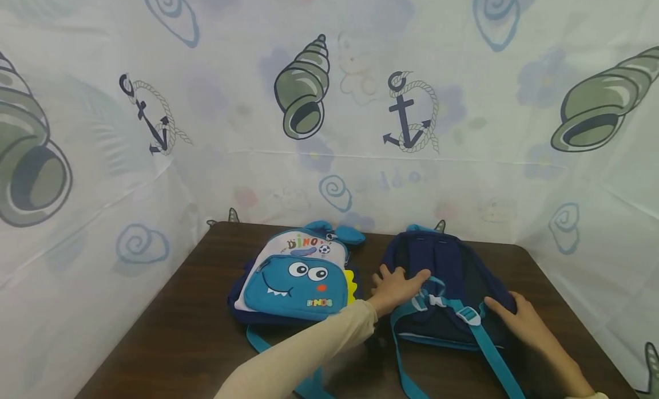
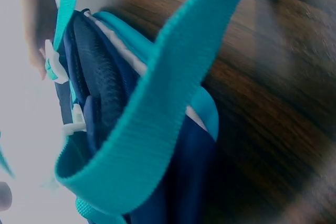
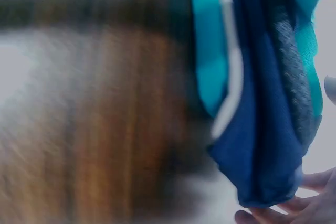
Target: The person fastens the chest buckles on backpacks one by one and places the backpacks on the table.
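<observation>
A navy backpack (image 1: 422, 256) lies on the table with its back panel and teal straps (image 1: 489, 353) facing up. My left hand (image 1: 397, 289) holds its left side, thumb over the panel by the white buckle (image 1: 437, 301) and fingers at the edge. The right hand (image 1: 522, 319) grips the opposite side, thumb on top; in the right wrist view its fingers (image 3: 304, 205) wrap the navy corner. A teal strap (image 2: 173, 77) loops across the left wrist view in front of the bag. The bag's front is hidden underneath.
Left of the hands lies a second backpack (image 1: 296, 284), front up, with a blue dinosaur face and yellow spikes; my left forearm passes over its lower right. Both rest on a dark wooden table (image 1: 170, 330). A printed cloth (image 1: 231, 101) encloses the back and sides.
</observation>
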The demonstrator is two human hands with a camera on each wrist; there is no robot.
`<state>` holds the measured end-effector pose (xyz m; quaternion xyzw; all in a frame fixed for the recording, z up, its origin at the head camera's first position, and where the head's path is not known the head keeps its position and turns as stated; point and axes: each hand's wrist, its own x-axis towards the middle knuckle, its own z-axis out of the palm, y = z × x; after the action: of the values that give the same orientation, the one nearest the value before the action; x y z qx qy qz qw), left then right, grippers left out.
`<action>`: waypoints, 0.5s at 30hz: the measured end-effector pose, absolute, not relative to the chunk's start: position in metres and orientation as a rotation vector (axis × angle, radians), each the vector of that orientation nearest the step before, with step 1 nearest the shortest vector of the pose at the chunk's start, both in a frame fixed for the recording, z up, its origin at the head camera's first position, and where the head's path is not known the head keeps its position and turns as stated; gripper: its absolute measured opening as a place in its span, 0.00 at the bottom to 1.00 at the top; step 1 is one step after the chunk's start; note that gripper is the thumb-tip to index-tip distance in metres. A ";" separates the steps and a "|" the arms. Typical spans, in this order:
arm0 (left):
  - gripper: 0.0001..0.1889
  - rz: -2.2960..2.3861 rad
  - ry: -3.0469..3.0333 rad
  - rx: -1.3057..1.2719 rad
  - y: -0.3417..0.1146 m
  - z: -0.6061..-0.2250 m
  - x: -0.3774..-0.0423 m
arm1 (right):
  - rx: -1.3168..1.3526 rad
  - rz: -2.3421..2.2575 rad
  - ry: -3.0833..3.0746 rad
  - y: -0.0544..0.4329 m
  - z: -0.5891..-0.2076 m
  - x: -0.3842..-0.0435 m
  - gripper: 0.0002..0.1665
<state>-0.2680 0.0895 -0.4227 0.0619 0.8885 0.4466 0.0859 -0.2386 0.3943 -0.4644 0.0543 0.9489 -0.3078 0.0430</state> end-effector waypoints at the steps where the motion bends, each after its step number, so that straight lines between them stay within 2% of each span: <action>1: 0.45 1.319 2.668 0.204 0.089 -0.424 -0.269 | 0.146 -0.928 2.929 0.394 -0.462 -0.239 0.60; 4: 0.41 1.291 2.732 0.304 0.088 -0.428 -0.271 | 0.093 -0.922 3.027 0.389 -0.456 -0.236 0.56; 10: 0.27 1.067 2.889 0.632 0.087 -0.440 -0.280 | -0.139 -0.930 3.228 0.367 -0.447 -0.235 0.39; 15: 0.24 0.882 2.968 0.795 0.092 -0.443 -0.285 | -0.448 -0.920 3.279 0.346 -0.443 -0.235 0.22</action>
<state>-0.2851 0.0919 -0.4428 0.2486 0.9281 0.2758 -0.0274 -0.2355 0.3463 -0.4433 -0.1289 0.9444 -0.2648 -0.1462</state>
